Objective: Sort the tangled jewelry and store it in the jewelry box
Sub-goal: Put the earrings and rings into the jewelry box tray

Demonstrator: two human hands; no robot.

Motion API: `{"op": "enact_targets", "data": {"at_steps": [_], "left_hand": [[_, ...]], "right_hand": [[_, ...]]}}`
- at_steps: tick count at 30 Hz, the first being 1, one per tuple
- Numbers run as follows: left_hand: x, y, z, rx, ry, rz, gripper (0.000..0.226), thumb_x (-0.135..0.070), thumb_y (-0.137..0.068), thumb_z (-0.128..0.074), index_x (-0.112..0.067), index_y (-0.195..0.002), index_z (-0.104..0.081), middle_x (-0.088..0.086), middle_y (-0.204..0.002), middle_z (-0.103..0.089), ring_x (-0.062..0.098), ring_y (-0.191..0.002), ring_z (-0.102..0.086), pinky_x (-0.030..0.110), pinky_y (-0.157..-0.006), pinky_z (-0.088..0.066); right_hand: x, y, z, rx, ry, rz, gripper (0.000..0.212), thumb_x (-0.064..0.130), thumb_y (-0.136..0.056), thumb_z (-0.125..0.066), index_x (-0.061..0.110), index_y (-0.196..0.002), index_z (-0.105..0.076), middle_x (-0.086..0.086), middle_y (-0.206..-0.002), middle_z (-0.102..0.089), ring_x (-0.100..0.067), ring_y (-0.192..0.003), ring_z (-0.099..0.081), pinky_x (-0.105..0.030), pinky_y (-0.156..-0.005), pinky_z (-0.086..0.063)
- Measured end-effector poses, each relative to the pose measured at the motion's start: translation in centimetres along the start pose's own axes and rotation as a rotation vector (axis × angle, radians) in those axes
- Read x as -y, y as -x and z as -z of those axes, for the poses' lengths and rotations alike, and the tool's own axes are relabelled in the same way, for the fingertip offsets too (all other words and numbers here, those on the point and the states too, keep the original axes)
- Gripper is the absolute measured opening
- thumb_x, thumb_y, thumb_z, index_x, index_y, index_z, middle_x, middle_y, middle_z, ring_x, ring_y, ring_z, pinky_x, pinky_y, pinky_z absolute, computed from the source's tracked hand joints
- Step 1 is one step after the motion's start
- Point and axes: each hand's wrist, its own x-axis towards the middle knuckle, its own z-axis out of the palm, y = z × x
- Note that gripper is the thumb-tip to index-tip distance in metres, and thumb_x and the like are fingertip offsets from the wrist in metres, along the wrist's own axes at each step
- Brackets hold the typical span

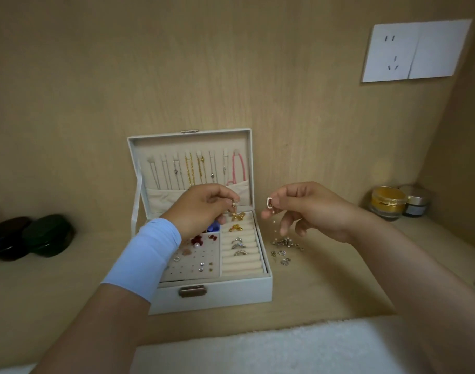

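An open white jewelry box (212,295) stands on the wooden shelf, its lid upright with several necklaces (193,168) hanging inside. Rings (238,245) sit in the cream ring rolls and small earrings in the perforated tray (196,261). My left hand (204,205) hovers over the box and pinches a gold earring (237,213) that dangles above the ring rolls. My right hand (303,209) is to the right of the box and pinches a small sparkly hoop earring (269,205) with a fine beaded chain hanging below. A small pile of silver jewelry (285,248) lies on the shelf under it.
Two dark cases (28,236) lie at the left. A gold-lidded jar (387,202) and a grey jar (417,202) stand at the right back. A white wall socket plate (415,49) is high on the right. White fluffy fabric (258,349) lies at the near edge.
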Motion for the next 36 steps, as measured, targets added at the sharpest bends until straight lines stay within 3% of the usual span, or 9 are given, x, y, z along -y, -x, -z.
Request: {"op": "enact_targets", "data": {"at_steps": [5, 9, 13, 19, 24, 28, 30, 33, 36], "left_hand": [[1.1, 0.9, 5.0, -0.098, -0.103, -0.002, 0.017, -0.011, -0.094, -0.063, -0.026, -0.095, -0.073, -0.010, -0.080, -0.076, 0.002, -0.066, -0.065, 0.022, -0.076, -0.053], [2.9, 1.7, 8.1, -0.180, -0.286, 0.012, 0.015, -0.015, -0.086, -0.073, -0.030, -0.088, -0.075, -0.013, -0.085, -0.074, 0.000, -0.083, -0.068, 0.019, -0.084, -0.049], [4.6, 1.9, 9.3, -0.176, -0.465, 0.060, 0.018, -0.019, -0.083, -0.075, -0.036, -0.078, -0.074, -0.023, -0.080, -0.066, 0.001, -0.082, -0.064, 0.025, -0.087, -0.050], [5.8, 2.1, 9.1, -0.091, -0.790, 0.040, 0.012, -0.033, -0.086, -0.069, -0.041, -0.093, -0.075, -0.018, -0.092, -0.071, 0.007, -0.089, -0.064, 0.024, -0.081, -0.049], [7.2, 2.3, 9.2, -0.109, -0.917, -0.041, 0.016, -0.038, -0.090, -0.062, -0.041, -0.101, -0.074, -0.013, -0.104, -0.067, 0.011, -0.104, -0.056, 0.029, -0.082, -0.050], [7.5, 2.4, 9.4, -0.080, -0.917, -0.038, 0.017, -0.037, -0.090, -0.060, -0.040, -0.097, -0.075, -0.009, -0.100, -0.067, 0.012, -0.100, -0.057, 0.033, -0.080, -0.052], [7.4, 2.4, 9.4, -0.078, -0.920, -0.029, 0.019, -0.035, -0.090, -0.059, -0.038, -0.097, -0.076, -0.011, -0.097, -0.068, 0.013, -0.096, -0.060, 0.033, -0.079, -0.054], [7.3, 2.4, 9.3, -0.075, -0.929, -0.024, 0.021, -0.033, -0.092, -0.057, -0.037, -0.099, -0.076, -0.012, -0.100, -0.069, 0.014, -0.095, -0.062, 0.030, -0.078, -0.052], [7.1, 2.5, 9.3, -0.065, -0.928, -0.017, 0.020, -0.034, -0.092, -0.057, -0.037, -0.102, -0.075, -0.012, -0.104, -0.070, 0.014, -0.095, -0.063, 0.029, -0.079, -0.052]], "right_hand": [[3.0, -1.8, -2.7, -0.011, -0.099, 0.075, 0.011, 0.013, -0.097, -0.062, 0.008, -0.096, -0.071, -0.010, -0.089, -0.074, -0.018, -0.065, -0.063, -0.024, -0.048, -0.044], [5.4, -4.4, -6.0, -0.019, -0.075, 0.114, 0.012, 0.010, -0.093, -0.067, 0.003, -0.101, -0.072, -0.010, -0.087, -0.075, -0.016, -0.066, -0.065, -0.024, -0.049, -0.048], [6.7, -7.0, -9.3, 0.008, -0.070, 0.111, 0.016, 0.008, -0.091, -0.070, -0.002, -0.103, -0.072, -0.011, -0.083, -0.075, -0.017, -0.069, -0.069, -0.025, -0.053, -0.056], [6.6, -9.6, -12.7, 0.027, 0.055, 0.035, 0.011, 0.006, -0.090, -0.071, -0.001, -0.099, -0.073, -0.014, -0.083, -0.076, -0.018, -0.067, -0.070, -0.025, -0.052, -0.056], [5.9, -10.8, -14.0, -0.015, 0.222, -0.007, 0.008, 0.010, -0.088, -0.075, 0.003, -0.093, -0.076, -0.011, -0.078, -0.077, -0.017, -0.063, -0.069, -0.026, -0.052, -0.053], [4.9, -11.4, -14.4, -0.018, 0.483, 0.026, 0.008, 0.016, -0.084, -0.079, 0.008, -0.083, -0.079, -0.011, -0.066, -0.073, -0.009, -0.049, -0.061, -0.018, -0.050, -0.049], [4.3, -11.8, -14.7, 0.011, 0.612, 0.037, 0.004, 0.017, -0.080, -0.082, 0.014, -0.079, -0.080, -0.001, -0.066, -0.073, -0.004, -0.051, -0.061, -0.021, -0.058, -0.051], [3.6, -12.4, -15.2, 0.028, 0.803, 0.045, 0.008, 0.024, -0.076, -0.083, 0.026, -0.070, -0.078, 0.010, -0.071, -0.072, -0.005, -0.075, -0.067, -0.031, -0.080, -0.058], [3.6, -12.4, -15.3, 0.040, 0.900, 0.042, 0.010, 0.033, -0.079, -0.081, 0.030, -0.071, -0.076, 0.011, -0.076, -0.071, -0.009, -0.083, -0.066, -0.035, -0.085, -0.057]]}}
